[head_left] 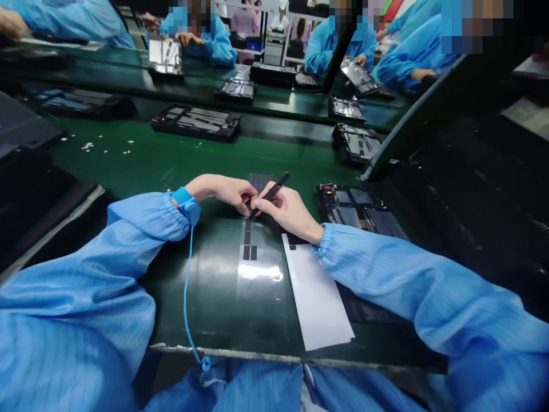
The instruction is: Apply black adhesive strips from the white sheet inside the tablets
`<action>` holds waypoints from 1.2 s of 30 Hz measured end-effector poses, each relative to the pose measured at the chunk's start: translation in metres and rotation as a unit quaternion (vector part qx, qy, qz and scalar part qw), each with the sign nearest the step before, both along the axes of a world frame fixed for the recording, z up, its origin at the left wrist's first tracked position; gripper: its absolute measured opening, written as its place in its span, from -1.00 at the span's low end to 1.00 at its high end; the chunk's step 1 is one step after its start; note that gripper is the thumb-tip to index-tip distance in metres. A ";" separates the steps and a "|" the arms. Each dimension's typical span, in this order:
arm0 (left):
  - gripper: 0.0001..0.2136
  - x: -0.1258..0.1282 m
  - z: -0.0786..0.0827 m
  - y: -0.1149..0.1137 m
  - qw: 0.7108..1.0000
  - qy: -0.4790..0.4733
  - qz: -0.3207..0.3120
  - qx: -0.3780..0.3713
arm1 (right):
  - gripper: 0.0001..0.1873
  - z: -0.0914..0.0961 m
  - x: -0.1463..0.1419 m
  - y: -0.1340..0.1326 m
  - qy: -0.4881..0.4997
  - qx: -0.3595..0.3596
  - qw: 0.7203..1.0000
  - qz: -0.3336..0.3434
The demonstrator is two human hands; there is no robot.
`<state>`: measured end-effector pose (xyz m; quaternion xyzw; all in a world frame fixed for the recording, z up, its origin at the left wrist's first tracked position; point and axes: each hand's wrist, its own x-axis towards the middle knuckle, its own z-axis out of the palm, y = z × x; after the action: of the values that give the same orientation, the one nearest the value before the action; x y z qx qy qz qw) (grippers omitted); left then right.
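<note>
My right hand [295, 210] grips black tweezers [274, 189], their tips pointing down toward a clear strip bearing black rectangular stickers [247, 252]. Close against it, my left hand [231, 191] has its fingers bent together at the tweezer tips; what they pinch is too small to make out. Behind both hands lies a dark piece marked in strips [261, 181]. Under my right wrist begins a white sheet [319, 297] with a few black stickers at its top end. An opened electronic device [351, 203] with exposed inner parts sits beyond my right forearm.
More opened devices [197, 121] stand along the green bench [141, 157]. White scraps [88, 146] lie at its left. A slanted dark post [412, 120] rises at the right. A blue cord [189, 292] hangs from my left wristband. Several co-workers in blue sleeves [214, 43] sit opposite.
</note>
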<state>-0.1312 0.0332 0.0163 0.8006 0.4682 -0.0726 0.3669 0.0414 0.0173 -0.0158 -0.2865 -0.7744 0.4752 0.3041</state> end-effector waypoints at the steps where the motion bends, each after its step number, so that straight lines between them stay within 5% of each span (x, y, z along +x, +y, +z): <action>1: -0.71 0.000 0.000 -0.001 1.000 0.002 0.002 0.000 | -0.89 0.000 0.001 0.001 -0.001 0.004 1.000 -0.002; 8: -0.75 0.001 0.002 -0.002 1.000 0.002 0.002 -0.006 | -0.88 -0.004 -0.005 0.000 -0.025 0.030 0.999 -0.010; 12: -0.82 -0.007 -0.001 0.001 1.000 -0.013 0.000 -0.011 | -0.86 0.021 0.002 0.002 0.009 0.034 0.998 -0.049; 16: -0.79 0.007 0.002 -0.006 0.996 -0.033 0.066 0.055 | -0.79 0.064 0.058 0.007 0.036 0.034 0.994 -0.099; 18: -0.75 0.034 0.003 -0.018 0.979 -0.100 0.126 0.123 | -0.79 0.070 0.095 0.004 0.014 0.009 0.991 -0.134; 20: -0.74 0.069 0.000 -0.033 0.964 -0.184 0.149 0.120 | -0.76 0.059 0.123 0.000 -0.013 -0.071 0.988 -0.137; 24: -0.84 0.128 -0.016 -0.052 0.955 -0.259 0.137 -0.040 | -0.73 0.020 0.138 0.000 -0.024 -0.199 0.972 -0.125; 27: -0.88 0.141 -0.023 -0.053 0.932 -0.295 0.179 -0.107 | -0.73 0.006 0.130 0.006 -0.014 -0.173 0.973 -0.152; 36: -0.87 0.139 -0.015 -0.054 0.909 -0.296 0.242 -0.163 | -0.73 0.012 0.120 -0.002 -0.057 -0.082 0.969 -0.227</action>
<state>0.0080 -0.0205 0.0011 0.5763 0.4995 0.1835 0.6203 0.1619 0.0156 -0.0035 -0.5053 -0.6634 0.4383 0.3354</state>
